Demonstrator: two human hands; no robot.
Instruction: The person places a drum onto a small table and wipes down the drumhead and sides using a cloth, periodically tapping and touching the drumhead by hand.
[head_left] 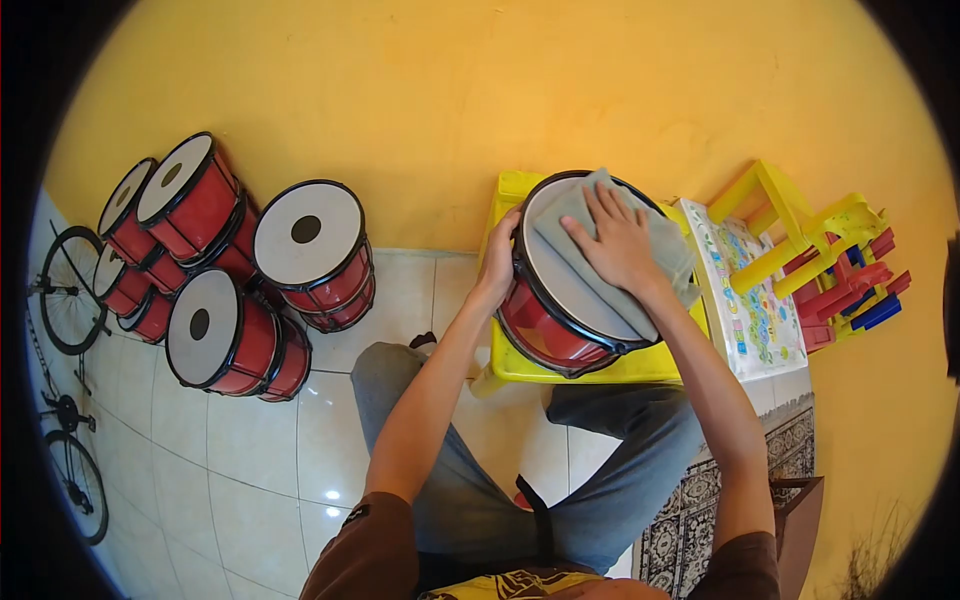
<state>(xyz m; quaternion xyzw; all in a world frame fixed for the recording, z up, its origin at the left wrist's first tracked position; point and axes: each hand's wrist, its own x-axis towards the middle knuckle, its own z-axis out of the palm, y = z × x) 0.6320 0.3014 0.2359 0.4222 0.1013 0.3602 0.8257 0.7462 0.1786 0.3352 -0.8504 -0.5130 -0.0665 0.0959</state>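
A red drum with a black rim and a pale head stands on a yellow plastic table. My left hand grips the drum's rim on its left side, fingers along the edge. Over the right part of the drumhead lies a grey-green cloth, partly hanging past the rim. My right hand presses flat on the cloth with its fingers spread.
Several red drums stand on the white tiled floor at the left, some stacked. A bicycle is at the far left. Yellow, red and blue plastic furniture stands on a patterned surface at right, near a rug.
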